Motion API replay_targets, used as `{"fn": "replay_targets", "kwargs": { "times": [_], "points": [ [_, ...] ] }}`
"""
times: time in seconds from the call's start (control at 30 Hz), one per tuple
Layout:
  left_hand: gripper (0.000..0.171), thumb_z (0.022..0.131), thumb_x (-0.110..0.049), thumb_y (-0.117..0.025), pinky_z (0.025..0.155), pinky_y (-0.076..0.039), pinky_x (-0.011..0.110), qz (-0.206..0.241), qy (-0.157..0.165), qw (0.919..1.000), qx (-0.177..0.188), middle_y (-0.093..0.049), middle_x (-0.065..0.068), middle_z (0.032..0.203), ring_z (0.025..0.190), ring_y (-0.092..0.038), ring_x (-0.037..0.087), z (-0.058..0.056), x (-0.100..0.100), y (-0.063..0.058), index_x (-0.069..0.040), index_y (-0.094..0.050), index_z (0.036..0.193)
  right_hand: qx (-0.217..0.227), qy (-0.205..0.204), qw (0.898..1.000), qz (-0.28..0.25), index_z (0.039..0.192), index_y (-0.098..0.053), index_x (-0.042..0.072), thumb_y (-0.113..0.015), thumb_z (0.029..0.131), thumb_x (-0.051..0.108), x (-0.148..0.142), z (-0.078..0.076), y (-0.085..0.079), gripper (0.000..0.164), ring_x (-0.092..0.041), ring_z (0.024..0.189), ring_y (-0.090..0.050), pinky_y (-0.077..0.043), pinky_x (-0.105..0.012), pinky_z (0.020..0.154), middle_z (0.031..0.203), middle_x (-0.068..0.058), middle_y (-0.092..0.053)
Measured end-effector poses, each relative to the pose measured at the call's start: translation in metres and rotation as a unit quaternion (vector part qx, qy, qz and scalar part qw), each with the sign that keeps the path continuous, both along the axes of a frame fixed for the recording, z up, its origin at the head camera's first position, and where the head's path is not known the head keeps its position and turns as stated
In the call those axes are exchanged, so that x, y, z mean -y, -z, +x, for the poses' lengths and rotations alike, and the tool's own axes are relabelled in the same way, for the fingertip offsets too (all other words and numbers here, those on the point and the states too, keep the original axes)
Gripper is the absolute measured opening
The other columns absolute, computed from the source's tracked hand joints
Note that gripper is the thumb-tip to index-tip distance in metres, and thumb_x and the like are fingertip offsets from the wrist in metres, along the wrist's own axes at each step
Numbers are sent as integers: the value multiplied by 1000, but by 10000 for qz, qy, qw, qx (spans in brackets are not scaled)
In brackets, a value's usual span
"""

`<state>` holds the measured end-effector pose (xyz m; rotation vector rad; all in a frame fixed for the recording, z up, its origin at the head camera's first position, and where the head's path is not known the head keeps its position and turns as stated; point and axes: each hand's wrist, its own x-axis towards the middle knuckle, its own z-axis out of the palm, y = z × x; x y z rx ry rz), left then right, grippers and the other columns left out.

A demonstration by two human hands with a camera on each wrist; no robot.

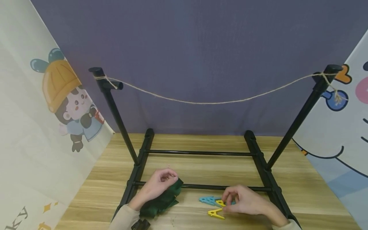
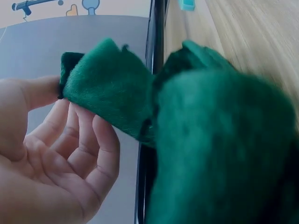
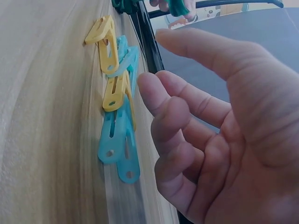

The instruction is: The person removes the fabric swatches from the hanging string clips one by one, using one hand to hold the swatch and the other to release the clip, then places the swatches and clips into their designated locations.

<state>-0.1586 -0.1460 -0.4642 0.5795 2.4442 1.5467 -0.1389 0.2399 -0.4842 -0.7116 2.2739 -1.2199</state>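
Note:
My left hand [image 1: 159, 185] pinches one corner of a dark green, velvety cloth [image 1: 161, 201] between thumb and fingers. The rest of the cloth droops beneath that hand in loose folds. In the left wrist view the cloth [image 2: 112, 84] shows its soft nap, and its bulk fills the right side. My right hand [image 1: 241, 199] hovers over a small group of plastic clothespins, its fingers loosely bent and nothing between them. Among the pins are a yellow clothespin [image 1: 216, 213] and a blue clothespin [image 1: 209, 200]. From the right wrist, yellow and blue pins [image 3: 117, 144] lie in a row beside the fingers.
A black pipe frame [image 1: 261, 159] stands on the wooden table [image 1: 201, 169]. A thin twine [image 1: 201, 103] sags between its two uprights. Behind hangs a dark backdrop [image 1: 184, 48], with printed cartoon panels at both sides. A small dark item [image 1: 141, 224] lies by the left sleeve.

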Motion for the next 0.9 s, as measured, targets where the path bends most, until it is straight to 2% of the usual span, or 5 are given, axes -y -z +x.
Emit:
{"fn": "replay_targets", "kwargs": {
  "times": [0.13,0.3,0.5,0.73,0.9],
  "points": [
    [24,107,-27,-66,78,-53,24,-250,217,9994,48,-74,4,105,88,-63,7,2,8,0,-8,-78,115,-10,4,10000,-7,103,-76,14,-83,93,28,-1,-1,1,18,3,53,-48,-38,-17,48,83,9,-73],
    [15,103,-29,-72,71,-52,24,-683,608,9956,194,-75,-4,98,80,-63,7,5,17,1,-19,-81,109,-17,30,10000,-17,104,-76,14,-82,93,28,-3,-1,0,19,3,53,-48,-38,-17,47,83,9,-73],
    [16,100,-31,-77,67,-54,25,-1002,981,9897,294,-76,-9,97,77,-65,6,8,21,-1,-17,-82,107,-25,45,10000,-23,104,-76,14,-81,95,29,-5,-3,-5,19,3,52,-46,-36,-17,46,84,8,-73],
    [29,107,-37,-66,76,-54,26,-1234,405,9915,27,-74,-5,107,92,-66,8,7,27,-10,-15,-77,122,-413,338,9981,-301,111,-75,9,-77,100,25,-14,-8,-18,19,0,58,-48,-43,-23,49,95,3,-75],
    [27,106,-35,-68,73,-55,25,-1746,-244,9815,-745,-78,-7,106,91,-69,5,8,26,-23,-15,-77,122,-1206,1067,9867,-207,120,-74,13,-78,99,29,-19,-12,-32,27,-3,72,-61,-50,-26,57,108,-5,-76]
  ]
}}
